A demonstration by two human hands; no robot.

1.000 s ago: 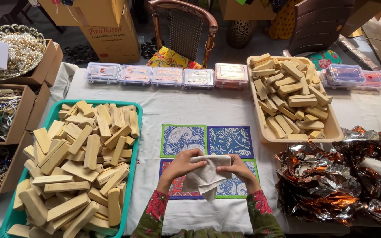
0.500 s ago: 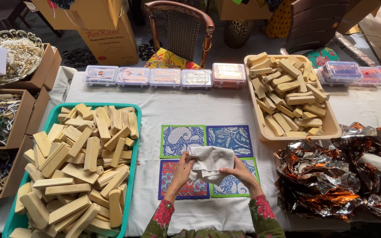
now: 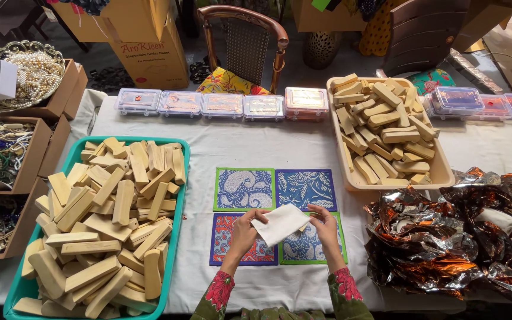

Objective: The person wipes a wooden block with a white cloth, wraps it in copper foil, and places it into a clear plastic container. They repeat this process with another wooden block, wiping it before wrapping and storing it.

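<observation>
Pinching white cloth [image 3: 280, 224] w/ fingertips, left hand [image 3: 245, 230] & right hand [image 3: 326, 226] are risking a slip onto printed tiles [image 3: 275, 222].

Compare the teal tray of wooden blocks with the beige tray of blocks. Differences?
The teal tray sits on the person's left, near the table's front edge; the beige tray sits far right, closer to the back. The teal tray looks larger and is heaped with more blocks, which overhang its rim; the beige tray's pile stays mostly inside its rim. The teal tray's blocks look longer. Both hold loose, jumbled pale wooden blocks, and neither hand touches them.
</observation>
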